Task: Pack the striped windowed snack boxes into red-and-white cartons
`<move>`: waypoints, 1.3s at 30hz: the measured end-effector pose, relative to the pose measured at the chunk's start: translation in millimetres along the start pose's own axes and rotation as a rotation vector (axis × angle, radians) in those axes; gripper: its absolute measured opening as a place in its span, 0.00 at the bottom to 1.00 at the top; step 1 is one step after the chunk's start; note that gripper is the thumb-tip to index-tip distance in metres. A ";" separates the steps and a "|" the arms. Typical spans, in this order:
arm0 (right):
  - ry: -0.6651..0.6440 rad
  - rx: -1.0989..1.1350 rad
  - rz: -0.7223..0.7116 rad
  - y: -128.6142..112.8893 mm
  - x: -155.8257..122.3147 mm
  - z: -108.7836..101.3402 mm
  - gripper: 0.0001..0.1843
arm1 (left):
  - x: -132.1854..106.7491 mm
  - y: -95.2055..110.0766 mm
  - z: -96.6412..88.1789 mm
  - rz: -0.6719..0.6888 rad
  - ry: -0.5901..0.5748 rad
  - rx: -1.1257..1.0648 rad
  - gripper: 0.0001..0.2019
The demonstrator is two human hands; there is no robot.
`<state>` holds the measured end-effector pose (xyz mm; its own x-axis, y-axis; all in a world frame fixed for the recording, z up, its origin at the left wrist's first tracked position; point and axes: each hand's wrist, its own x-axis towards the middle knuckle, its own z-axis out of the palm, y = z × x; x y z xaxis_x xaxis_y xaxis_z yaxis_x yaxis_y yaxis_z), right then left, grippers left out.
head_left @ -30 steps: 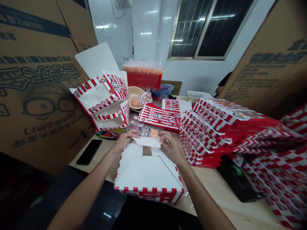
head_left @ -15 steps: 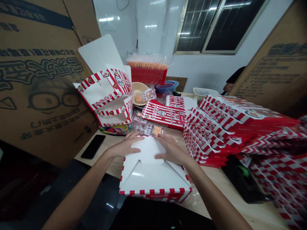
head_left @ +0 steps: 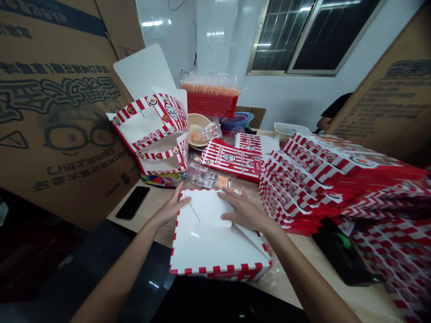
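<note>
White carton (head_left: 212,244) under open right hand (head_left: 244,210), fingers flat, open left hand (head_left: 171,207) at its edge (touching, perhaps)

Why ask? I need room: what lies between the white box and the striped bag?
In the head view, a clear plastic bag of small packets lies there.

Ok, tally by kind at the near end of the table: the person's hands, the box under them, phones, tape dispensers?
Hands: 2 (left hand, right hand)
Red-and-white paper box: 1
Black phone: 1
Black tape dispenser: 1
Total: 5
</note>
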<state>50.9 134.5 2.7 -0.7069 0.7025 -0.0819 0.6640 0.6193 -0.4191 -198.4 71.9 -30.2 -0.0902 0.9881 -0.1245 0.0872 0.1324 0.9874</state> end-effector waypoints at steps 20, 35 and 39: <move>0.199 0.736 0.309 -0.5 -39.0 11.4 0.39 | -37.0 4.4 16.4 -0.325 0.011 -0.491 0.30; 0.747 0.631 -0.029 -99.3 -129.0 -28.4 0.29 | -109.4 92.8 7.8 0.064 0.361 -0.449 0.30; 0.740 0.552 -0.276 -123.1 -138.0 6.8 0.14 | -96.8 74.2 -13.5 -0.029 0.201 -0.421 0.35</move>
<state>65.0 -41.1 59.5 -0.3628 0.7169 0.5953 0.1559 0.6765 -0.7197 -196.6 -15.0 56.4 -0.2804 0.9444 -0.1719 -0.3246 0.0752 0.9429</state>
